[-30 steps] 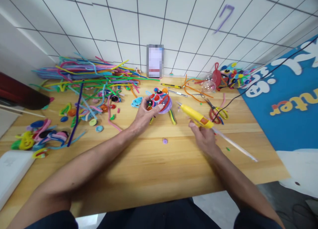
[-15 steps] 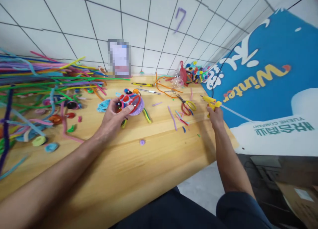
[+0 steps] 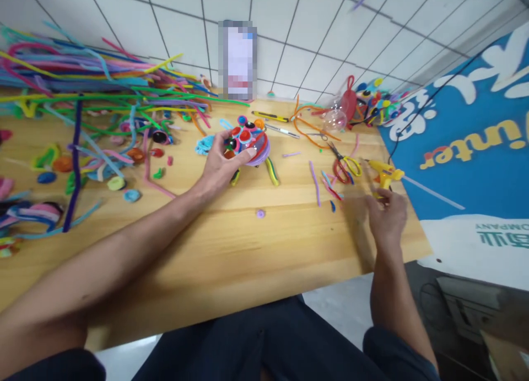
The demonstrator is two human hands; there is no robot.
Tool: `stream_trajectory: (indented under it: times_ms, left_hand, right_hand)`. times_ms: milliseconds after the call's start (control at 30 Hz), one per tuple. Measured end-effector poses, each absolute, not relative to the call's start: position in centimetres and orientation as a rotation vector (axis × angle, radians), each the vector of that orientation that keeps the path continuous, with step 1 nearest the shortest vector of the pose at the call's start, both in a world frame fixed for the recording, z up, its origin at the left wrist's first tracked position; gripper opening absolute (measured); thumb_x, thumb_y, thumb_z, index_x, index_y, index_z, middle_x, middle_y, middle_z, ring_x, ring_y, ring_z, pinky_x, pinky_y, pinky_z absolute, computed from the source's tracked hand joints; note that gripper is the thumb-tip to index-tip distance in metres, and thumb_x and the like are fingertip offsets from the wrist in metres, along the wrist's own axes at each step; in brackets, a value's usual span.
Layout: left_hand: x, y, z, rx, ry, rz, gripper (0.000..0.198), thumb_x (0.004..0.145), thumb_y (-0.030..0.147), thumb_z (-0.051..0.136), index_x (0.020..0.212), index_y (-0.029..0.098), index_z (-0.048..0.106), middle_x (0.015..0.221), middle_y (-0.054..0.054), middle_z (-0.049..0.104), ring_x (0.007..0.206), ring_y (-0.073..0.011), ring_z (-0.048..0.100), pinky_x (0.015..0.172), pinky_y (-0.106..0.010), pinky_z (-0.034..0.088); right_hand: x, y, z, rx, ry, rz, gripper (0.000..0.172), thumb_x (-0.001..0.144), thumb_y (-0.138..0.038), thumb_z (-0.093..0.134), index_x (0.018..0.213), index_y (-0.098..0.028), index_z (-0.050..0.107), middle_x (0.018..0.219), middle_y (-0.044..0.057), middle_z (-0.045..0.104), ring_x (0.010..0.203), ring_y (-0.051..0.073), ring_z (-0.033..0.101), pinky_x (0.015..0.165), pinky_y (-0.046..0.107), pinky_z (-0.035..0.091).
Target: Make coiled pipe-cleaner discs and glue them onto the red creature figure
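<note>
My left hand [image 3: 229, 158] is closed around a colourful pipe-cleaner craft [image 3: 244, 135], a rounded piece with a clear dome, a lilac rim and red, blue and orange knobs. Yellow-green legs stick out below it onto the table. At the right, a yellow hot glue gun [image 3: 385, 173] rests near the table's edge with a glue stick at its back. My right hand [image 3: 388, 210] is just below the gun's handle, slightly blurred, its thumb and fingers apart. Whether a fingertip still touches the handle is unclear. Scissors [image 3: 344, 165] with red and yellow handles lie left of the gun.
Pipe cleaners [image 3: 103, 75] are heaped at the back left, with coiled pieces scattered in front. A phone [image 3: 239, 60] leans against the tiled wall. Behind the craft lie a yellow cutter [image 3: 270, 116] and a pen [image 3: 283, 130]. A small purple coil [image 3: 260, 213] lies in front.
My right hand has let go of the glue gun, which now rests on the table, and has drawn back below it. My left hand still holds the craft. The view has shifted.
</note>
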State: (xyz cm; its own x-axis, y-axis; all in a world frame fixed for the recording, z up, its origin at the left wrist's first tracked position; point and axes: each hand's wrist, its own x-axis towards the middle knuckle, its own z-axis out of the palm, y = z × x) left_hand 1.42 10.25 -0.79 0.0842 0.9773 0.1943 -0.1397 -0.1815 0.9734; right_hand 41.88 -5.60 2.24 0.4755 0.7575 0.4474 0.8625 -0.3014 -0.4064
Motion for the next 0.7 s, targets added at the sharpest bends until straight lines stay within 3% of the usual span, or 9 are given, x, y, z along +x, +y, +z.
stream_trajectory:
  times_ms: [67, 167, 267, 467, 700]
  left_hand:
    - [1.4, 10.3, -0.9, 1.334, 0.937, 1.335, 0.069, 0.077, 0.054, 0.088, 0.130, 0.025, 0.055, 0.128, -0.009, 0.070, 0.120, -0.0288, 0.068, 0.107, -0.049, 0.056]
    - [1.4, 10.4, -1.2, 1.372, 0.918, 1.346, 0.071, 0.077, 0.055, 0.088, 0.132, 0.025, 0.054, 0.131, -0.009, 0.068, 0.122, -0.0299, 0.066, 0.109, -0.051, 0.054]
    - [1.4, 10.3, -1.1, 1.393, 0.925, 1.346, 0.073, 0.076, 0.057, 0.087, 0.132, 0.026, 0.053, 0.134, -0.010, 0.066, 0.123, -0.0302, 0.065, 0.109, -0.051, 0.053]
    - [1.5, 10.0, -0.5, 1.391, 0.930, 1.341, 0.073, 0.074, 0.059, 0.088, 0.129, 0.025, 0.053, 0.132, -0.009, 0.066, 0.121, -0.0289, 0.064, 0.108, -0.048, 0.054]
    - [1.7, 10.0, -0.5, 1.354, 0.902, 1.367, 0.072, 0.072, 0.054, 0.091, 0.126, 0.025, 0.055, 0.131, -0.008, 0.065, 0.124, -0.0312, 0.062, 0.109, -0.049, 0.052]
  right_hand:
    - [36.1, -6.6, 2.9, -1.963, -1.603, -0.023, 0.028, 0.090, -0.044, 0.066, 0.104, -0.020, 0.071, 0.091, 0.009, 0.072, 0.078, 0.024, 0.065, 0.075, 0.042, 0.055]
    - [27.5, -6.7, 3.7, -1.653, -2.065, 0.307, 0.016, 0.096, -0.034, 0.067, 0.107, -0.023, 0.070, 0.094, 0.006, 0.073, 0.085, 0.022, 0.069, 0.081, 0.038, 0.056]
    - [21.9, -5.9, 3.9, -1.541, -2.307, 0.394, 0.018, 0.095, -0.029, 0.069, 0.111, -0.022, 0.067, 0.098, 0.007, 0.073, 0.093, 0.024, 0.070, 0.086, 0.039, 0.056]
    - [19.3, -4.6, 2.9, -1.663, -2.374, 0.368, 0.012, 0.095, -0.031, 0.070, 0.100, -0.023, 0.064, 0.099, 0.007, 0.074, 0.094, 0.025, 0.070, 0.078, 0.036, 0.054]
    - [20.0, -3.9, 1.9, -1.577, -2.220, 0.484, 0.011, 0.091, -0.018, 0.065, 0.096, -0.025, 0.058, 0.089, 0.002, 0.071, 0.082, 0.019, 0.068, 0.069, 0.031, 0.051]
